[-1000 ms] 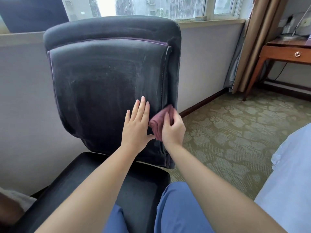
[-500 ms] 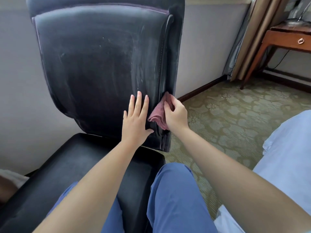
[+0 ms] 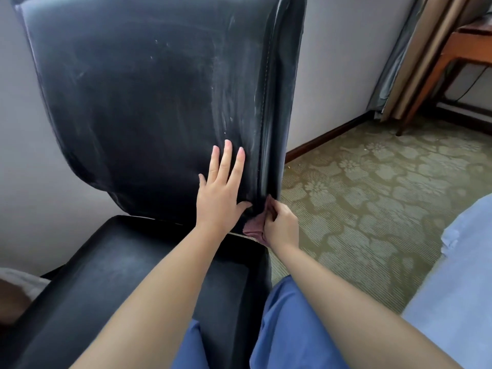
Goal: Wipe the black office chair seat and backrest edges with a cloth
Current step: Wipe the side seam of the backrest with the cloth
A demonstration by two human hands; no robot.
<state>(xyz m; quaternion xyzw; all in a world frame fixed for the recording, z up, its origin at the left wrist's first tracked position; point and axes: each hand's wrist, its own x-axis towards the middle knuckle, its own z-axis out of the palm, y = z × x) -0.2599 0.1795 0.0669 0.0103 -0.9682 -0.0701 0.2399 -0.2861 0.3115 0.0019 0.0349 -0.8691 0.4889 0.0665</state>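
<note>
Left hand [image 3: 219, 195] lies flat, fingers straight, bracing the backrest [image 3: 149, 102]. Right hand [image 3: 281, 225] pinches the cloth [image 3: 253, 226] at the backrest's lower right edge. Risk: bunched cloth may skip the seam, leaving residue.

Right hand [image 3: 281, 226] with maroon cloth [image 3: 256, 225] now lower on backrest [image 3: 149, 97] right edge, near bottom corner by seat [image 3: 119, 275]. Left hand [image 3: 221, 190] also lower, flat on backrest.
</note>
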